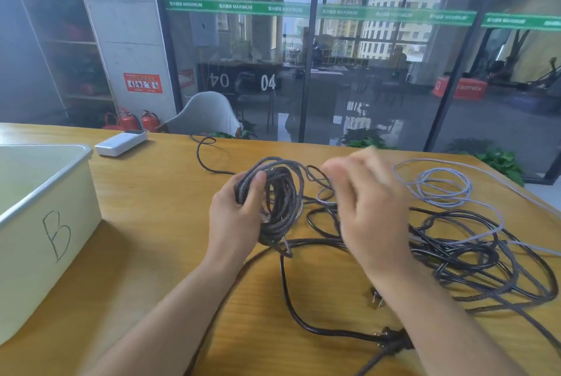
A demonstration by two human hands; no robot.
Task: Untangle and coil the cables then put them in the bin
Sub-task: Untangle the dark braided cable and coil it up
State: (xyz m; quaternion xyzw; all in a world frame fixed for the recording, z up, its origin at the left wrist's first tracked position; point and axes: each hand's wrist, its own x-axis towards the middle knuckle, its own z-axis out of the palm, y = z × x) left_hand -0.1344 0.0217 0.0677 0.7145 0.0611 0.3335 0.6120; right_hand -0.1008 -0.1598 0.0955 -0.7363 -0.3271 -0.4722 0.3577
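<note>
Gripping a braided coil (273, 208), the left hand (235, 220) hovers over the wooden table (158, 248); right hand (368, 211) blurred, grip unclear. Tangled cables (461, 251) lie right; bin (45, 208) marked "B" left. Beyond, glass reads "MAXIMUM", "04".

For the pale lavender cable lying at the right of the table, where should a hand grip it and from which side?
Probably the loose round loops of the lavender cable at the far right, taken from above with the right hand. There the turns lie flat, bunched and clear of the black cable tangle; nearer the person, its strands run over and through that tangle, so pulling there would likely drag the black cables along.
</note>
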